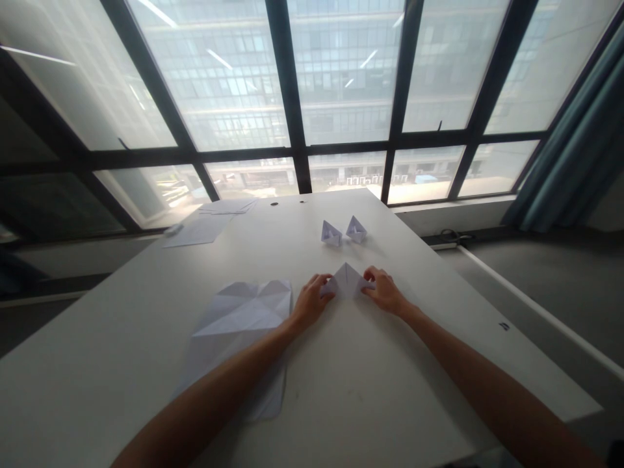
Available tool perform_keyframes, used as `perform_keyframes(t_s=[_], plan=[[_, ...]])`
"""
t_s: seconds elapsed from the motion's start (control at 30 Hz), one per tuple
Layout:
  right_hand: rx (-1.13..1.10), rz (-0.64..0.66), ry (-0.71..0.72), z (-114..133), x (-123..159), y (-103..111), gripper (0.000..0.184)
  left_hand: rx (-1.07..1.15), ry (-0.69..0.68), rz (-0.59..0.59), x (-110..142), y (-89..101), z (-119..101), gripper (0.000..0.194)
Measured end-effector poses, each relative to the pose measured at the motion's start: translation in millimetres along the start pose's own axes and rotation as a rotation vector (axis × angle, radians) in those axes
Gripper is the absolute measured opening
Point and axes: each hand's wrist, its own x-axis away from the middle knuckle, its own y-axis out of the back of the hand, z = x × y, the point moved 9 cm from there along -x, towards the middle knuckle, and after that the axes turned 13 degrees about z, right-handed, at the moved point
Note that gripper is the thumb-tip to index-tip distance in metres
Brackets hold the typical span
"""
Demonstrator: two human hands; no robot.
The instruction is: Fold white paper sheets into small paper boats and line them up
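Observation:
A small folded white paper piece (346,278), shaped like a triangle with its point up, lies on the white table (370,390) in front of me. My left hand (312,300) pinches its left corner with curled fingers. My right hand (383,289) pinches its right corner the same way. Both forearms reach in from the bottom edge.
Two finished folded paper boats (332,233) (356,229) stand farther back. A creased, unfolded sheet (246,307) lies left of my left hand, over flat sheets. More paper (209,223) sits at the far left corner. A large window (341,78) and a teal curtain (580,156) lie behind.

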Motion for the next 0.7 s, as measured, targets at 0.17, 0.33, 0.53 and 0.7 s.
perform_keyframes(t_s=[0.17, 0.33, 0.53, 0.7], plan=[[-0.183, -0.072, 0.075, -3.4, -1.8, 11.7, 0.011, 0.135, -0.029, -0.051, -3.9, 7.0, -3.4, 0.036], [-0.391, -0.233, 0.100, -15.5, -1.2, 27.7, 0.020, 0.406, -0.019, -0.041, -7.6, 3.6, 1.2, 0.035], [-0.910, -0.448, -0.073, -49.1, 4.4, 29.2, 0.044, 0.718, 0.009, -0.115, -6.7, 7.2, 11.8, 0.040], [-1.372, -0.198, -0.088, -38.9, -1.8, -5.4, 0.048, 0.805, 0.077, -0.221, -4.9, 13.8, 23.1, 0.039]])
